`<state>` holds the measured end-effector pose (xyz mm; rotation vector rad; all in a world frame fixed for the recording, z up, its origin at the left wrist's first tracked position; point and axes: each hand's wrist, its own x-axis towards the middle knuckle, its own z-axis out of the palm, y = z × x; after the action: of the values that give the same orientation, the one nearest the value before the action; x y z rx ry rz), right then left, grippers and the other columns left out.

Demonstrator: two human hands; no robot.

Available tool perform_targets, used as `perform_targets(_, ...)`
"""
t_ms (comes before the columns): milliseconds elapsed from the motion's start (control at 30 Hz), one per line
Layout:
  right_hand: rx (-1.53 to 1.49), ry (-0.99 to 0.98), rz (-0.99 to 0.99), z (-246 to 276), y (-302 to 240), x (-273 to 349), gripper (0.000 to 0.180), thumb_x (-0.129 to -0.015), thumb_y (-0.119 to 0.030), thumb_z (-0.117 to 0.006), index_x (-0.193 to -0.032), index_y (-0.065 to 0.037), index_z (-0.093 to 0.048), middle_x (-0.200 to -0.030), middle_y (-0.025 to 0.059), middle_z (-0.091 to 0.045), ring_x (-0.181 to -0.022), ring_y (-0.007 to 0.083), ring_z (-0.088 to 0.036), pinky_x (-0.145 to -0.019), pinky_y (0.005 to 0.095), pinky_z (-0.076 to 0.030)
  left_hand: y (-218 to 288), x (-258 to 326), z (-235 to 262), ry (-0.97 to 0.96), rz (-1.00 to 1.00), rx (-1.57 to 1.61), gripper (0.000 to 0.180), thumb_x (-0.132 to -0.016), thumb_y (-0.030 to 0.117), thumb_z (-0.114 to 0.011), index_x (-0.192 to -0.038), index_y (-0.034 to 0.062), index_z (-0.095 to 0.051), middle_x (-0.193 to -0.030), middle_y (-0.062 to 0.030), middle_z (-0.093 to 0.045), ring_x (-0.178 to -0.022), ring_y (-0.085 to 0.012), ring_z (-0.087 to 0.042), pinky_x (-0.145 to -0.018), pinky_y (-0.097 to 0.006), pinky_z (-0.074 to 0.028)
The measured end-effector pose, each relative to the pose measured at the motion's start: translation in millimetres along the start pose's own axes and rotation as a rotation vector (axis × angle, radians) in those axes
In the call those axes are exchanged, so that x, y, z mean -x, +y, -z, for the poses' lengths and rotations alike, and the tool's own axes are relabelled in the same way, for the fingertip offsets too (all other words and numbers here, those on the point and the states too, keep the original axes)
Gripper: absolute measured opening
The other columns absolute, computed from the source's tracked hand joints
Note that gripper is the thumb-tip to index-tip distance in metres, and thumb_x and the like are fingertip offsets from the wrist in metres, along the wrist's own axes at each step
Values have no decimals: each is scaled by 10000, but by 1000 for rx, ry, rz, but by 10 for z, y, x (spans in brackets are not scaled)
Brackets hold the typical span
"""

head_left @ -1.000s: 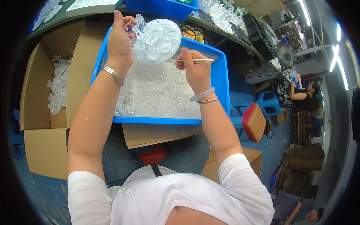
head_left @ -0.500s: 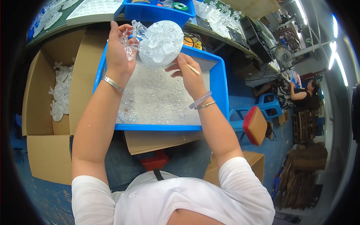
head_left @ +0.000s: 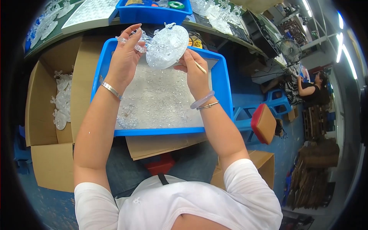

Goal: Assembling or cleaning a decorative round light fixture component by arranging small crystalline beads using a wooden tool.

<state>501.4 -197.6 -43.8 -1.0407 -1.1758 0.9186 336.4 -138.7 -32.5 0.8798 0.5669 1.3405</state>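
A clear ornament with a round disc point(head_left: 167, 48) hangs tilted above the far part of a blue tray point(head_left: 161, 132). My left hand point(head_left: 125, 57) is closed around its knobbly clear end, left of the disc. The fingers of my right hand point(head_left: 194, 73) pinch the disc's right lower edge. A thin pale stick point(head_left: 200, 68) also sits in that hand, pointing out past the fingers. Small clear beads or chips point(head_left: 161, 96) lie scattered over the tray's light bottom. Part of the ornament is hidden behind my left fingers.
Left of the tray, an open cardboard box point(head_left: 46, 96) holds clear ornaments point(head_left: 62, 100). A blue bin point(head_left: 153, 14), a white gridded tray point(head_left: 90, 17) and more clear pieces point(head_left: 220, 17) are on the bench. Stools point(head_left: 264, 123) and a seated person point(head_left: 312, 90) are at the right.
The disc has tipped, showing more clear bumps at its upper edge. My left hand has turned and its fingers have curled in. The whole view has shifted slightly.
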Motion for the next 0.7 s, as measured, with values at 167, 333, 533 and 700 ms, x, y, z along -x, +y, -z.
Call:
perform_targets(167,-57,81,-11,41,-27,-12,299,-861,-216,-416,-1005,25,-518,-905,109,-591,-784,161,-588,-641,261,-491,87,78,-98,-20,42,-352,500,-760,431,-546,-1166,159,-441,-1036,-20,-430,-898,-135,-444,-789,-275,-354)
perform_targets(333,-113,130,-22,124,-66,-59,283,-862,-204,-399,-984,20,-523,-889,112,-597,-777,176,-598,-660,274,-490,-56,32,12,40,-571,-1040,555,-670,463,-630,-1121,163,-507,-1113,-54,-430,-973,-194,-439,-849,-309,-356)
perform_targets(533,-155,21,-72,146,-75,-61,293,-862,-207,-383,-1000,17,-513,-865,113,-597,-756,169,-588,-678,281,-480,93,137,-101,-228,-480,-714,292,-584,119,-742,-861,105,-651,-1071,-66,-526,-952,-165,-479,-776,-270,-428)
perform_targets(700,-47,153,-28,254,-128,-147,357,-878,-306,-343,-990,-5,-498,-783,84,-581,-661,139,-548,-631,269,-476,115,151,-65,-214,-458,-630,197,-559,126,-754,-724,84,-655,-914,-26,-591,-861,-140,-503,-684,-238,-447)
